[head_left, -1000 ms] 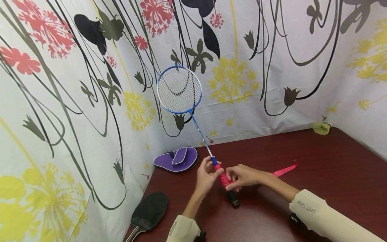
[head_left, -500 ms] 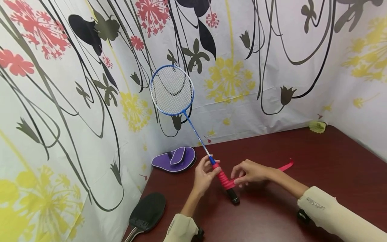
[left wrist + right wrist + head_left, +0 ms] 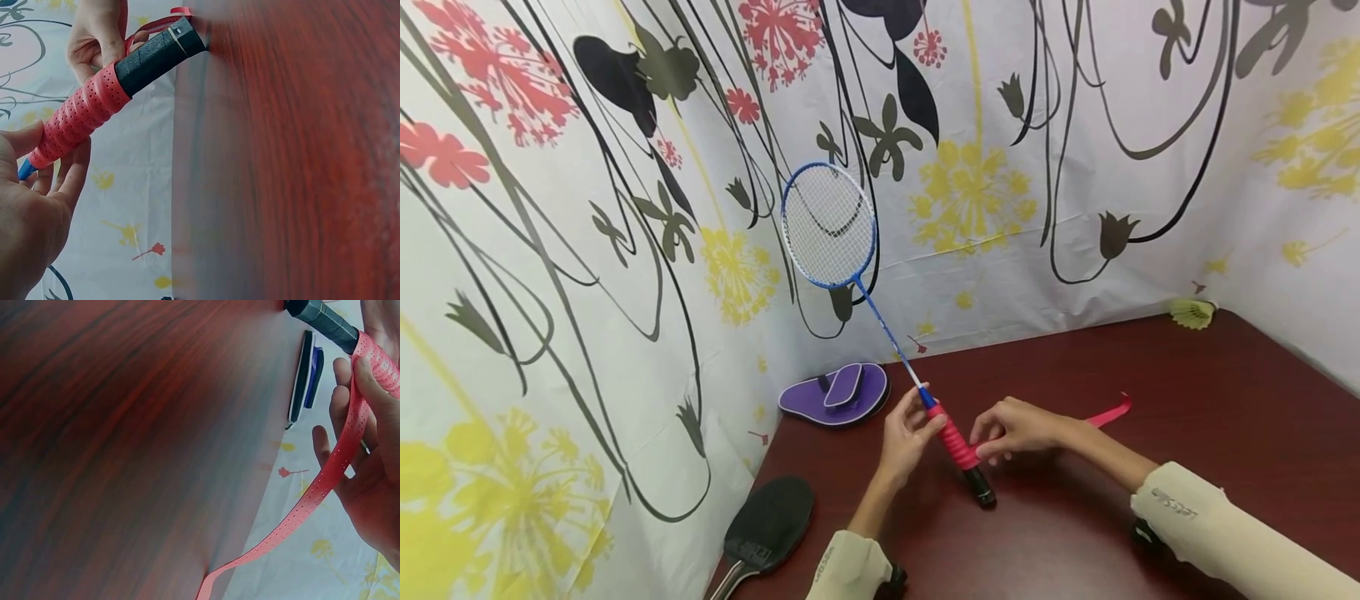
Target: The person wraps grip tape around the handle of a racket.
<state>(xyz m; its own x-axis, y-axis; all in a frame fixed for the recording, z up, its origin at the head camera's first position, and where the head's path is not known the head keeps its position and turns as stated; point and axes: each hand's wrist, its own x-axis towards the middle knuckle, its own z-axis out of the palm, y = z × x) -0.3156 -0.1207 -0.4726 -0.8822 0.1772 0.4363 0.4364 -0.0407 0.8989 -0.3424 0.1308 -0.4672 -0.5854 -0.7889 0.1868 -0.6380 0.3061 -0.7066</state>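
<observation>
A blue and white badminton racket [image 3: 886, 329] stands tilted, head up and leaning left, over the table. My left hand [image 3: 904, 437] holds the top of its handle between thumb and fingers. Perforated pink grip tape [image 3: 81, 112] is wound in overlapping turns around the upper handle; the lower end [image 3: 159, 56] is bare and black. My right hand [image 3: 1018, 429], beside the lowest pink turn, pinches the tape with its thumb against the fingers, as the right wrist view shows. From there the loose tape strip [image 3: 325, 481] trails down to the table.
A black table tennis bat [image 3: 771, 521] lies at the table's left edge. Behind it, by the wall, is a purple bat case [image 3: 835, 396]. A yellow shuttlecock [image 3: 1192, 313] sits at the far right corner of the dark red table [image 3: 1150, 367]. Patterned curtains [image 3: 985, 275] stand behind and left.
My right hand has moved off the handle to the right with the tape, then slightly back toward it. The racket has turned about its shaft, so its head looks narrower. My left hand keeps its hold.
</observation>
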